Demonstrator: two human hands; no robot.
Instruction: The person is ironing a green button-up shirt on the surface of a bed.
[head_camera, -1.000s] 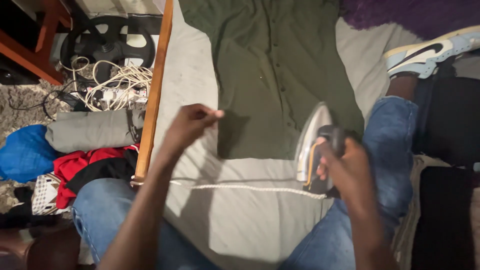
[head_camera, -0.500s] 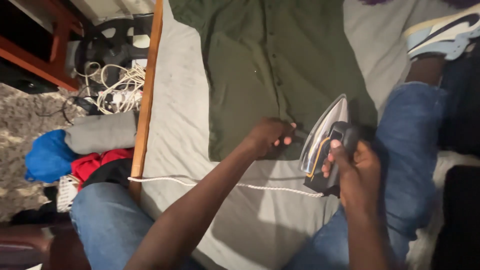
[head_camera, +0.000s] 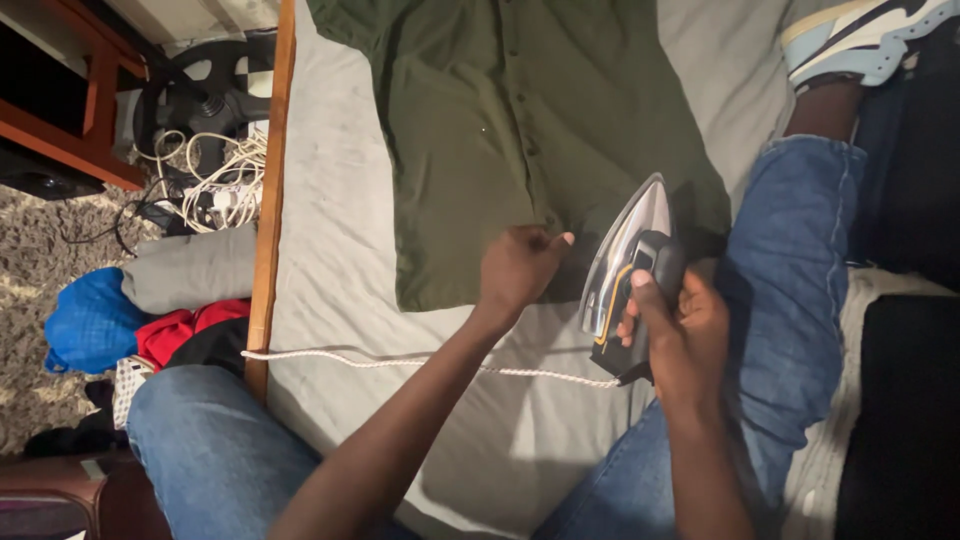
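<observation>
A dark green shirt (head_camera: 520, 130) lies flat on the pale grey sheet (head_camera: 340, 240), its lower hem pinched by the left hand (head_camera: 520, 268). Just beside it the right hand (head_camera: 680, 335) is closed around the handle of an iron (head_camera: 625, 270), tipped on its side. The iron's white braided cord (head_camera: 420, 364) crosses the sheet under the left forearm. A wooden rail (head_camera: 268, 190) edges the sheet; folded clothes (head_camera: 150, 300) and tangled cables (head_camera: 215, 170) lie beyond.

Both arms are bare to above the elbow, with no sleeves, rings or watch on the left hand (head_camera: 515, 268) or right hand (head_camera: 678, 335). The legs wear faded blue jeans (head_camera: 790, 260), and one foot wears a pale blue-and-white sneaker (head_camera: 860, 35) with dark trim.
</observation>
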